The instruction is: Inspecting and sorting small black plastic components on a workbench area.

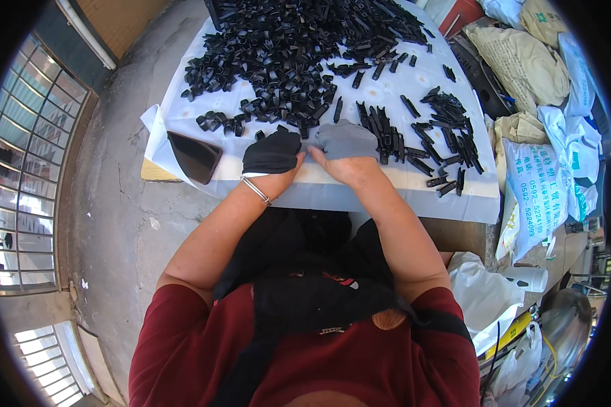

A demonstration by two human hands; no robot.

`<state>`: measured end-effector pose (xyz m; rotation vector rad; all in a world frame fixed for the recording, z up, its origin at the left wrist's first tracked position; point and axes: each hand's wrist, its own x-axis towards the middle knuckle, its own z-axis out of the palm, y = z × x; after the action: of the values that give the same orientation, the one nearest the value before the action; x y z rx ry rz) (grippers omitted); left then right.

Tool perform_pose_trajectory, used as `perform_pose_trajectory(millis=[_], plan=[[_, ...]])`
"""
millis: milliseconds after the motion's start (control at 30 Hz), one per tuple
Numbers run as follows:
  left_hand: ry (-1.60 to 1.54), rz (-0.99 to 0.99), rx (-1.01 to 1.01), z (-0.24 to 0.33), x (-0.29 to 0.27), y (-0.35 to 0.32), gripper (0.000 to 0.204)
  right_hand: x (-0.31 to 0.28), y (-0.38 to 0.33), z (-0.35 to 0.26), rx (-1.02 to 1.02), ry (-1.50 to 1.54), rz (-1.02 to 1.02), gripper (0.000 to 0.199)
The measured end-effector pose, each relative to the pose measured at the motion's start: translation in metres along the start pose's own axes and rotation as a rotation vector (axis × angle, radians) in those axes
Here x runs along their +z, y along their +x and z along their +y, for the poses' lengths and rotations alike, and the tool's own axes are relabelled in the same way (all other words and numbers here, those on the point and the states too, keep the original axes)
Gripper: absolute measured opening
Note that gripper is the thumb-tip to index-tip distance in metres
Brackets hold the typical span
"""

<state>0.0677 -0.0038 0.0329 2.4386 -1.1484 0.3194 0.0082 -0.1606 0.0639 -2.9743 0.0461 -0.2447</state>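
My left hand [273,154], in a black glove with the thumb bare, is curled close to the table's front edge. Beside it, almost touching thumb to thumb, is my right hand [345,148] in a grey dotted glove, its fingers bent inward. Whatever lies between the fingers is hidden by the gloves. Just beyond the hands spreads a big heap of curved black plastic clips [278,74]. To the right of my right hand sits a row of narrow black plastic pieces [385,136], with a looser pile of similar narrow pieces [455,129] farther right.
A dark smartphone [195,157] lies at the table's left front corner. White sheeting [414,193] covers the table. Stuffed sacks [523,68] and printed white bags [533,193] crowd the right side. A barred window [30,156] stands at the left, past the concrete floor [115,203].
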Motion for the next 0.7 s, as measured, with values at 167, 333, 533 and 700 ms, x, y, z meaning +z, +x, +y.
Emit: perform_pose_trajectory(millis=[167,333,533,700], plan=[[-0.078,0.03,-0.025,-0.002,-0.008,-0.017,0.022,0.0,-0.024,0.006,0.016,-0.034,-0.008,0.024],[-0.471,-0.048,-0.279,0.008,-0.025,-0.025,0.027,0.005,-0.05,0.0,0.069,0.548,0.235,0.028],[-0.331,-0.03,-0.358,0.002,-0.022,-0.018,0.03,0.0,-0.062,-0.009,-0.065,0.454,0.08,0.031],[-0.597,-0.25,-0.427,0.007,-0.032,-0.026,0.034,0.001,-0.066,-0.015,-0.066,0.528,0.148,0.029]])
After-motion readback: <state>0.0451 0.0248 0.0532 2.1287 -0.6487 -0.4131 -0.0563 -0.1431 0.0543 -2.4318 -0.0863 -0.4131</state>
